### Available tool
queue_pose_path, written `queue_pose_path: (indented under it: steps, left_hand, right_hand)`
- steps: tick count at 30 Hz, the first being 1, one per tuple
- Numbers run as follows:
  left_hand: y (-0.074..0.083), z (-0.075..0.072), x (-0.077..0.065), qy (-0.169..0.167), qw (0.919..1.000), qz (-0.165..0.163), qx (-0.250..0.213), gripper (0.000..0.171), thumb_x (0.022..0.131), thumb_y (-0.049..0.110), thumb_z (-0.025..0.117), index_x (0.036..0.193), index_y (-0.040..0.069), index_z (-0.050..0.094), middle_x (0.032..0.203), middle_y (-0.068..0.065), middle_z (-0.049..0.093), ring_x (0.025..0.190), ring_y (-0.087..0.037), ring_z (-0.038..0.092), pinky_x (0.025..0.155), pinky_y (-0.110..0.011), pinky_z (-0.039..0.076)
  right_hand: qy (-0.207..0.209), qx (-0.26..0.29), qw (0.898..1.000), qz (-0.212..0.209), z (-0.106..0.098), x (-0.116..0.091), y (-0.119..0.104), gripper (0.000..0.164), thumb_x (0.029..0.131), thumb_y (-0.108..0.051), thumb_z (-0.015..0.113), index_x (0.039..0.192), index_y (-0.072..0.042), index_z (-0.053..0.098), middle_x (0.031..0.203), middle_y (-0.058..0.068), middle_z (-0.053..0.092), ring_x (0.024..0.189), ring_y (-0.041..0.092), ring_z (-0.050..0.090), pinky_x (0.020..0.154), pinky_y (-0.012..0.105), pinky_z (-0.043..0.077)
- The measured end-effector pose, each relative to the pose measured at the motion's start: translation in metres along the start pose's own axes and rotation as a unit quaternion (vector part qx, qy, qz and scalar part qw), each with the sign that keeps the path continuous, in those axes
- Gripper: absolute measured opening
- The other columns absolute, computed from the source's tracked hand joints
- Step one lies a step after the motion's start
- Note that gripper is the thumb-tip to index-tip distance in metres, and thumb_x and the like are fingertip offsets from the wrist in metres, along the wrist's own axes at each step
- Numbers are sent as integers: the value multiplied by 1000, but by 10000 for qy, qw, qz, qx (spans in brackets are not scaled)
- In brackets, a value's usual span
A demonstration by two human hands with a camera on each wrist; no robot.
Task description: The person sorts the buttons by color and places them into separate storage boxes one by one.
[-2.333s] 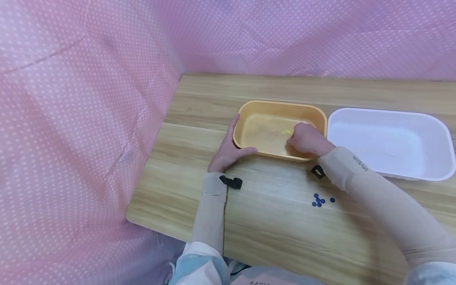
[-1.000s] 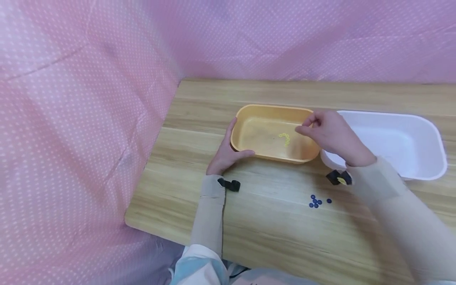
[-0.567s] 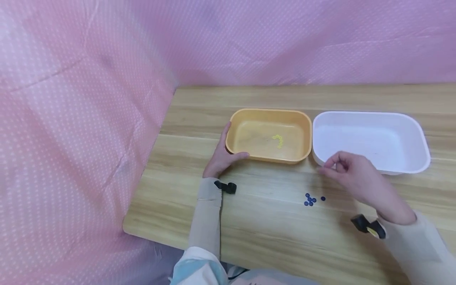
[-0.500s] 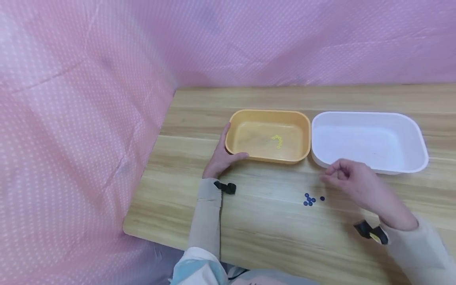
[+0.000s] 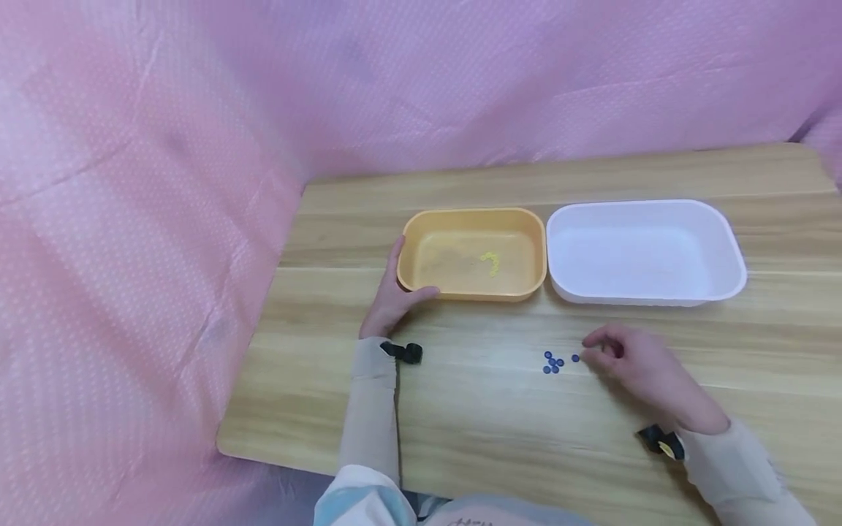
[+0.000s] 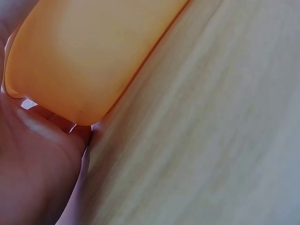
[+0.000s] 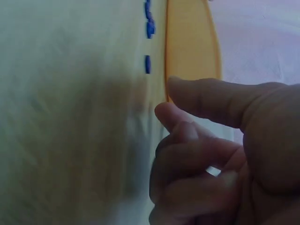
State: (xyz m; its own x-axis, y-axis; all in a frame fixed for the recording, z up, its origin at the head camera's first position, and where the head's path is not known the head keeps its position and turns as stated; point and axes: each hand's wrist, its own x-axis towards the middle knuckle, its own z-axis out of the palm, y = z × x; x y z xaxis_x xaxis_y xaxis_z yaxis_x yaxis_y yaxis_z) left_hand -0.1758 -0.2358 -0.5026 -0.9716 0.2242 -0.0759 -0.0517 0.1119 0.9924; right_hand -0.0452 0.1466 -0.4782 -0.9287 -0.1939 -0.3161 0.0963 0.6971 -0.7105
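Observation:
My left hand (image 5: 395, 299) holds the left end of an orange plastic basin (image 5: 460, 295), thumb along its front wall and fingers round its left side. The left wrist view shows the palm close by the basin wall (image 6: 84, 70). Inside lie several small yellow rings (image 5: 494, 264), right of the middle. My right hand (image 5: 641, 365) hovers low over the table, its thumb and index fingertip a little apart with nothing between them. Just left of those fingertips lies a single small blue button-like disc (image 5: 575, 358). Several more blue discs (image 5: 552, 362) sit clustered further left.
A white basin (image 5: 647, 301) stands right beside the orange one, their rims almost meeting. Both rest on a wood-grain table (image 5: 480, 424). Pink dotted cloth (image 5: 197, 183) hangs behind and at the left. Each wrist wears a black strap mount.
My right hand has come out of the orange basin and moved right and toward me, down beside the lone blue disc. The left hand keeps its hold. The head view has shifted.

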Motion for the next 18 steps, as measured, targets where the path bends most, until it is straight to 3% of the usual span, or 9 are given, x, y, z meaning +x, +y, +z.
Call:
queue_pose_path:
  steps: [8, 12, 18]
  left_hand:
    - [-16, -4, 6, 23, 9998, 162, 93, 114, 64, 22, 89, 147, 43, 14, 149, 9, 26, 127, -16, 37, 107, -37, 28]
    - [-12, -6, 5, 26, 10000, 62, -17, 114, 64, 18, 88, 148, 41, 14, 150, 7, 24, 130, -18, 35, 108, -36, 26]
    - [4, -9, -4, -3, 9999, 76, 111, 117, 65, 16, 88, 151, 30, 10, 154, 2, 18, 135, -23, 28, 109, -39, 21]
  right_hand:
    - [172, -162, 9990, -386, 15, 8, 1, 22, 83, -24, 72, 100, -10, 67, 72, -2, 53, 66, 15, 48, 55, 25, 40]
    - [261, -346, 9973, -592, 19, 10, 1, 16, 81, -20, 74, 94, -14, 68, 70, -4, 52, 64, 14, 48, 55, 25, 40]
    - [230, -328, 9983, -432, 22, 12, -3, 11, 82, -19, 73, 92, -17, 68, 74, -2, 53, 68, 16, 47, 56, 26, 40]
